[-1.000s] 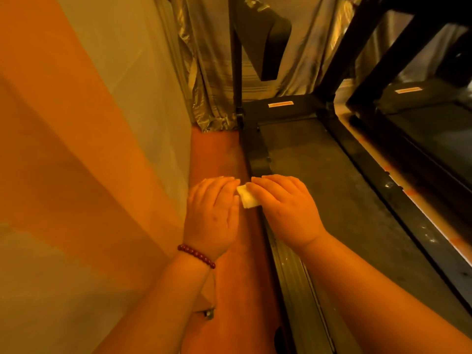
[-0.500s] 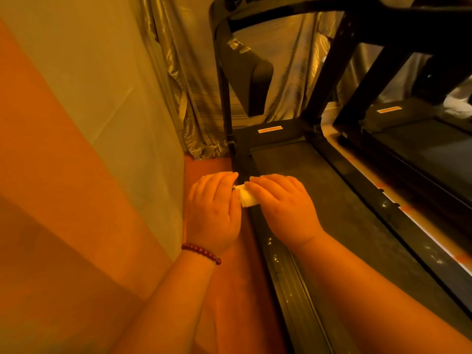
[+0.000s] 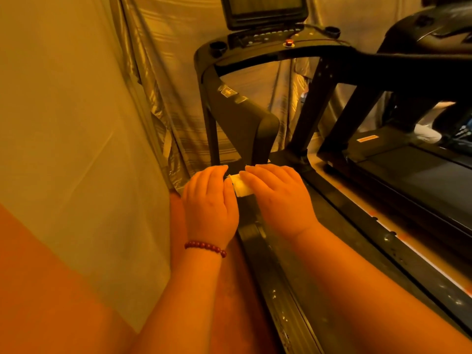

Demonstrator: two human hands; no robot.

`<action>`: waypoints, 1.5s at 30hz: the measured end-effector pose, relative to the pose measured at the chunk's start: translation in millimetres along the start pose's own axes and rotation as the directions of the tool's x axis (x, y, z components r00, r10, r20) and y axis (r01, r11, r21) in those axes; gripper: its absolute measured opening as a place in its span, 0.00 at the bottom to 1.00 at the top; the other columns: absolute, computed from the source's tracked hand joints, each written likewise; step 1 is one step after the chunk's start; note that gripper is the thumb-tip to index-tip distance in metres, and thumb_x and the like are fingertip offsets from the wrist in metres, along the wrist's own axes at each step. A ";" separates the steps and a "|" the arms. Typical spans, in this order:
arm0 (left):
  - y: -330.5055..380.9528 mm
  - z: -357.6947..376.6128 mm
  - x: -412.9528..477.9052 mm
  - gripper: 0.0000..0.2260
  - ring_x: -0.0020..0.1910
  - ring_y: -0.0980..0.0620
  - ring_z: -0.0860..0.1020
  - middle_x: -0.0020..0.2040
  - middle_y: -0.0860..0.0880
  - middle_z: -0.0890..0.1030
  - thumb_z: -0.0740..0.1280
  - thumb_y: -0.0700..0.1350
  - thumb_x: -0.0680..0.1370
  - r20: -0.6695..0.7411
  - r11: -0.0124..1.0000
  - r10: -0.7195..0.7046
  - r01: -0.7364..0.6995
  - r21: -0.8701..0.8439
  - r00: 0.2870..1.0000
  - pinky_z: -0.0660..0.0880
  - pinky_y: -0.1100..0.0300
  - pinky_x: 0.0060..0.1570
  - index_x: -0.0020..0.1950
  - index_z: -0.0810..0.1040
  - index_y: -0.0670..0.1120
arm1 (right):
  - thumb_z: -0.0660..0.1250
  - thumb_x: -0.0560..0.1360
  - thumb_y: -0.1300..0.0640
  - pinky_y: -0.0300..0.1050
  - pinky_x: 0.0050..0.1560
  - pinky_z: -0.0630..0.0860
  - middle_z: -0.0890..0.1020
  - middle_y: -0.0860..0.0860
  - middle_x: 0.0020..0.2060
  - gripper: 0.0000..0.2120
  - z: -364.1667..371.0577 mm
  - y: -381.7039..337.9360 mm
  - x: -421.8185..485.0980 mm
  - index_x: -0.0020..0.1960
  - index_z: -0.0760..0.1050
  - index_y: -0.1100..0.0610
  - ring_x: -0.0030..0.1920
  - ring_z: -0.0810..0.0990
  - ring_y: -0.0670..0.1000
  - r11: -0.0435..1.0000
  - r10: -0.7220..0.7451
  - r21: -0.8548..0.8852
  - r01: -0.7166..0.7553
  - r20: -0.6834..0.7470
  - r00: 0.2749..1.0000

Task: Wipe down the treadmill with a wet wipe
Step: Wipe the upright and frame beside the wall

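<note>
Since the earlier frames the view has tilted up, bringing the console [image 3: 265,39] and its screen [image 3: 263,8] into sight, while both hands have stayed together on the wet wipe [image 3: 242,187]. It is a small, pale, folded piece, only a short strip showing between the fingertips. The left hand [image 3: 209,203] pinches its left end with fingers curled down over it; the right hand [image 3: 281,198] does the same on the right end, its fingers covering much of the wipe. Both thumbs are hidden underneath. A bracelet [image 3: 205,247] of dark red beads circles the left wrist.

The wipe sits over the left side rail [image 3: 270,290] of the treadmill [image 3: 332,238], close to the front end of the deck, at the foot of the left upright; whether it touches the rail cannot be told. On the console, a round cup holder [image 3: 217,47] sits at the left corner, its contents too dark to make out, and a red button [image 3: 288,42] lies near the middle. A shiny curtain [image 3: 166,72] hangs behind, and a second treadmill [image 3: 408,172] stands alongside on the right.
</note>
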State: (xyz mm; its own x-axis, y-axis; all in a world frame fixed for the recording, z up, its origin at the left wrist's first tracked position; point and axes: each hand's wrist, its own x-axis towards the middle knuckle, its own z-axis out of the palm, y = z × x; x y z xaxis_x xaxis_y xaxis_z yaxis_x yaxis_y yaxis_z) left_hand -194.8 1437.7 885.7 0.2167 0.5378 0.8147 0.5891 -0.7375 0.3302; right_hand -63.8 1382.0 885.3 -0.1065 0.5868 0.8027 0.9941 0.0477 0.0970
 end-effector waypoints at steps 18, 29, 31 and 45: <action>-22.9 40.3 142.5 0.17 0.53 0.42 0.78 0.53 0.43 0.81 0.54 0.46 0.80 -0.234 0.966 0.216 -0.174 0.191 0.948 0.68 0.51 0.56 0.56 0.79 0.40 | 0.68 0.73 0.55 0.47 0.54 0.68 0.82 0.52 0.58 0.15 36.1 89.0 135.0 0.59 0.79 0.57 0.59 0.76 0.53 0.974 -0.210 0.016 0.224 -0.287 0.935; -66.9 101.7 221.0 0.21 0.53 0.44 0.77 0.52 0.43 0.80 0.50 0.48 0.82 -0.346 0.953 0.302 -0.289 0.091 0.888 0.69 0.50 0.57 0.56 0.79 0.39 | 0.62 0.72 0.55 0.49 0.49 0.72 0.83 0.49 0.54 0.16 86.7 135.3 219.8 0.57 0.80 0.54 0.51 0.81 0.54 0.932 -0.361 -0.026 0.363 -0.192 0.913; -83.2 117.5 235.0 0.21 0.54 0.45 0.76 0.53 0.43 0.80 0.50 0.48 0.83 -0.360 0.953 0.299 -0.296 0.067 0.884 0.68 0.52 0.59 0.56 0.79 0.39 | 0.62 0.72 0.55 0.50 0.48 0.74 0.83 0.50 0.55 0.16 101.4 141.8 235.7 0.58 0.80 0.55 0.52 0.81 0.54 0.930 -0.365 -0.026 0.367 -0.182 0.913; -181.3 193.7 336.7 0.20 0.56 0.48 0.75 0.53 0.42 0.80 0.51 0.47 0.83 -0.399 0.909 0.339 -0.406 -0.096 0.852 0.70 0.53 0.59 0.57 0.78 0.37 | 0.67 0.68 0.56 0.51 0.50 0.77 0.81 0.50 0.58 0.22 193.1 183.0 312.3 0.62 0.77 0.55 0.57 0.80 0.55 0.939 -0.340 -0.042 0.341 0.042 0.940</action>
State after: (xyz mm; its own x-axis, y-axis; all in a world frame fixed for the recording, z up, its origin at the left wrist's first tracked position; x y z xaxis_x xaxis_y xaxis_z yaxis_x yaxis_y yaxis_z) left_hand -77.9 1831.6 1007.8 0.0735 0.0455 0.9963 0.3729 -0.9277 0.0149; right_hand 88.5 1730.1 1040.2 -0.4370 0.5692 0.6965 0.8964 0.2111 0.3898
